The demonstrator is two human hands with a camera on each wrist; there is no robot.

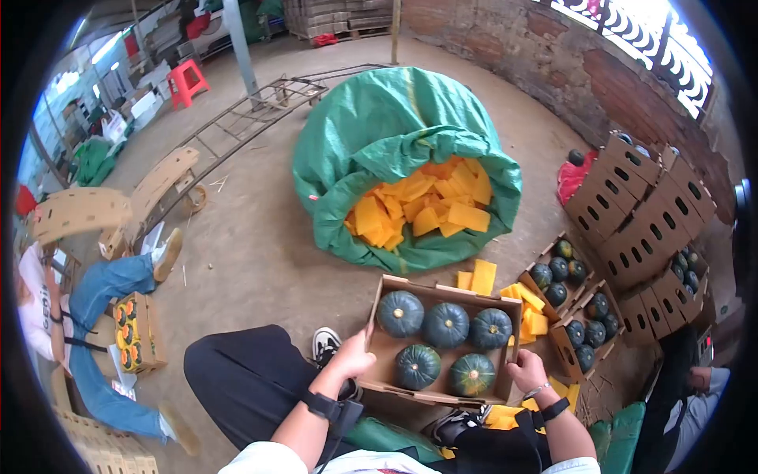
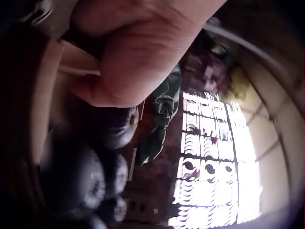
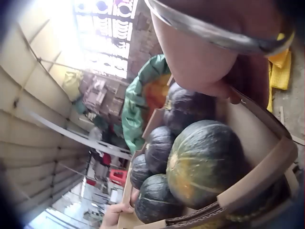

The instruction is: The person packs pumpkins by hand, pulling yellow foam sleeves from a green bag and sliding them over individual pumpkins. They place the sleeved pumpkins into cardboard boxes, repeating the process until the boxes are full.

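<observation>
Item 1. Left hand (image 1: 350,357) & right hand (image 1: 527,371), nearest the lens, wrists strapped w/ cameras. Each is closed on one side wall of an open brown corrugated cardboard box (image 1: 386,354): left fingers curled over the left wall edge, thumb outside, as confirmed in the left wrist view (image 2: 128,62); right fingers are hooked over the right wall near the front corner. The box is gripped from opposite sides, prob. so its load is kept level and steady.

Item 2. Box contents: five dark green ribbed round squashes (image 1: 446,325), laid stem-up in two rows, three at back, two in front, touching each other; one slot at front left is left unfilled. The box is seated on the concrete floor just ahead of the person's knees.

Item 3. Large green woven plastic sack (image 1: 371,118), mouth rolled open, filled w/ orange-yellow foam pads (image 1: 426,201), beyond the box; loose pads are scattered at right.

Item 4. Further filled squash boxes (image 1: 560,272) and stacked perforated brown cartons (image 1: 639,213), right side. A second person is seated at left.
</observation>
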